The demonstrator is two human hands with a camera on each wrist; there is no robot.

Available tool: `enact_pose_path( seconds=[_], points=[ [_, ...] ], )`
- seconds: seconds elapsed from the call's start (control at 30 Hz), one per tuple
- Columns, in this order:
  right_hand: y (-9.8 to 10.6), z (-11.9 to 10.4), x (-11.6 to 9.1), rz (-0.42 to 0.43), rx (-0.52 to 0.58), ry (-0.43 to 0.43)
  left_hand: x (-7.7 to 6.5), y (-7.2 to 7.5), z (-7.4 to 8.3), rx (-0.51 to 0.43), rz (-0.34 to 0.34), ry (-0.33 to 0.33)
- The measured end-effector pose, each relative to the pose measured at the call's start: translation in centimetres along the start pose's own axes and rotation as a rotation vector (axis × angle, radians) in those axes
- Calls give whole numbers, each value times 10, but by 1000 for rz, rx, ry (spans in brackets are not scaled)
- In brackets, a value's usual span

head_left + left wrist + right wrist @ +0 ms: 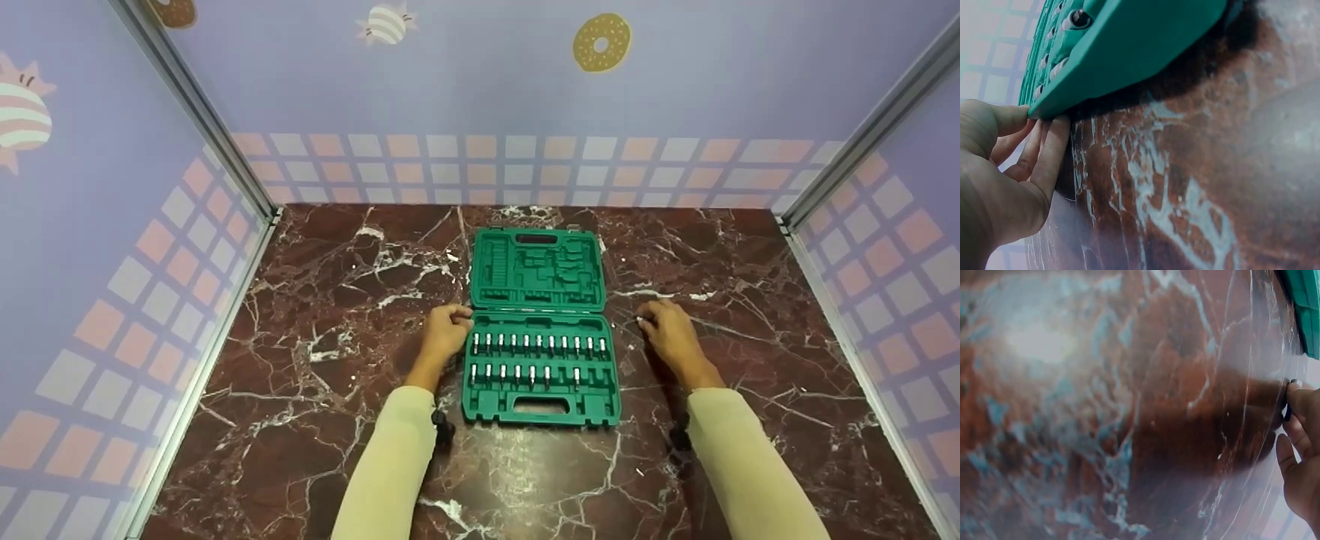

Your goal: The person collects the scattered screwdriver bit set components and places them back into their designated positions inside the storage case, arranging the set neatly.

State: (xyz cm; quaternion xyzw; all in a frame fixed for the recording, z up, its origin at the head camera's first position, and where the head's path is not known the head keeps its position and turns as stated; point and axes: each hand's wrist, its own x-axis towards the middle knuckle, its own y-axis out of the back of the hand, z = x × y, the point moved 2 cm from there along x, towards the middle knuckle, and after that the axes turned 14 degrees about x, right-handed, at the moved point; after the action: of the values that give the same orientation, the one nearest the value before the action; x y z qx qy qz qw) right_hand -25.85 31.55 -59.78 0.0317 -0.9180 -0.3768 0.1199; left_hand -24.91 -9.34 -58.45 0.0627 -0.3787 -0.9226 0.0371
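Observation:
A green plastic tool case [540,322] lies opened flat on the table, its lid on the far side. Two rows of silver bit sockets [532,375] stand in its near half; the nearer row has gaps toward the right. My left hand [448,330] is at the case's left edge near the hinge. In the left wrist view, that hand [1010,163] pinches the case's rim, thumb above and fingers beneath. Right of the case, my right hand [670,334] pinches a small bit socket [1293,384], silver at one end and dark at the other, close over the table.
The table [337,450] has a dark red marble pattern with white veins. Purple patterned panels [487,97] enclose it at the back and both sides, joined by metal corner posts [202,112].

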Motion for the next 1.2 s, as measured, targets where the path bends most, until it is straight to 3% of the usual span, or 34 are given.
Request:
enact_pose_path(
  seconds=[0.2, 0.43, 0.87, 1.2],
  points=[
    [-1, -6, -4, -10, -19, -21, 1, -1, 0, -12, -2, 3],
    [-1, -9, -9, 4, 75, -30, 0, 0, 1, -11, -4, 12],
    [-6, -23, -17, -16, 226, -190, -2, 0, 1, -24, -9, 12],
    [-9, -42, -20, -49, 299, -181, 0, -1, 1, -13, 11, 12]
  ],
)
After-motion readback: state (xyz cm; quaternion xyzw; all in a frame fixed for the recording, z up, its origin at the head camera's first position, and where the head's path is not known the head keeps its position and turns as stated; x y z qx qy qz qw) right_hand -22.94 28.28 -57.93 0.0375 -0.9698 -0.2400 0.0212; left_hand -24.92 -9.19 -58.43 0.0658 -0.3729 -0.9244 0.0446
